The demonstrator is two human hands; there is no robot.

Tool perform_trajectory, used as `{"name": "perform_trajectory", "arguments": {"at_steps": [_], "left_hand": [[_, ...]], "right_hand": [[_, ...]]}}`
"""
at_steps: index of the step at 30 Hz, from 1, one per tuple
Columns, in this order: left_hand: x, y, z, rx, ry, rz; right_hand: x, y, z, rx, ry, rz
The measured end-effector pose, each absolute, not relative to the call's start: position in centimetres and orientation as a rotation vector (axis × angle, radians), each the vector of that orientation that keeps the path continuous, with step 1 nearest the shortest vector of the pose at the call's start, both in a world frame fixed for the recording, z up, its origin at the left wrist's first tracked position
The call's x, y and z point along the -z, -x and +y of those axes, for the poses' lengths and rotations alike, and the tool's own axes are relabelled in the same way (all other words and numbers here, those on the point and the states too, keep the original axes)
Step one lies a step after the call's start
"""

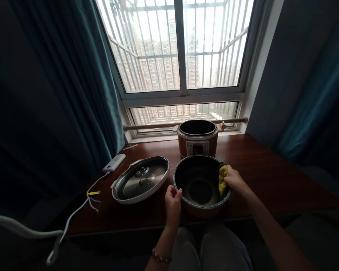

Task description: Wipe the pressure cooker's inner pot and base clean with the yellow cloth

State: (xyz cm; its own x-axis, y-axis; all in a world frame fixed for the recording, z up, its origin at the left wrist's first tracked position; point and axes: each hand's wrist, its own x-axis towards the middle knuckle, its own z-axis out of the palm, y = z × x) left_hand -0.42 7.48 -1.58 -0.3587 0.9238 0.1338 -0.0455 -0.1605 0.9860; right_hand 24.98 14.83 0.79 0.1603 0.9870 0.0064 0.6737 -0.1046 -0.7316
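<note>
A dark round inner pot (200,190) stands at the front edge of the wooden table. My left hand (173,199) pinches its rim at the left side, fingers closed. On the opposite side my right hand (234,178) grips a yellow cloth (223,180), which lies over the rim and hangs against the inner wall. Behind the pot sits the cooker body (197,141), orange-brown with a control panel and an open top. To the left a round lid (141,180) rests with its metal inner side facing up.
The brown wooden table (260,169) reaches to the window. At its left lie a white power bank (114,163) and a white cable (73,214) with a yellow tag (94,193). A rod (155,126) crosses the sill, and a blue curtain (81,75) hangs at left.
</note>
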Motion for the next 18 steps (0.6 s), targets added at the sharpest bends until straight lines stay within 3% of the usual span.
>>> {"name": "perform_trajectory", "arguments": {"at_steps": [18], "left_hand": [[1.9,0.4,7.7,-1.647,-1.083,1.294]], "right_hand": [[-0.8,-25.7,16.1,-0.638,1.836,-1.554]]}}
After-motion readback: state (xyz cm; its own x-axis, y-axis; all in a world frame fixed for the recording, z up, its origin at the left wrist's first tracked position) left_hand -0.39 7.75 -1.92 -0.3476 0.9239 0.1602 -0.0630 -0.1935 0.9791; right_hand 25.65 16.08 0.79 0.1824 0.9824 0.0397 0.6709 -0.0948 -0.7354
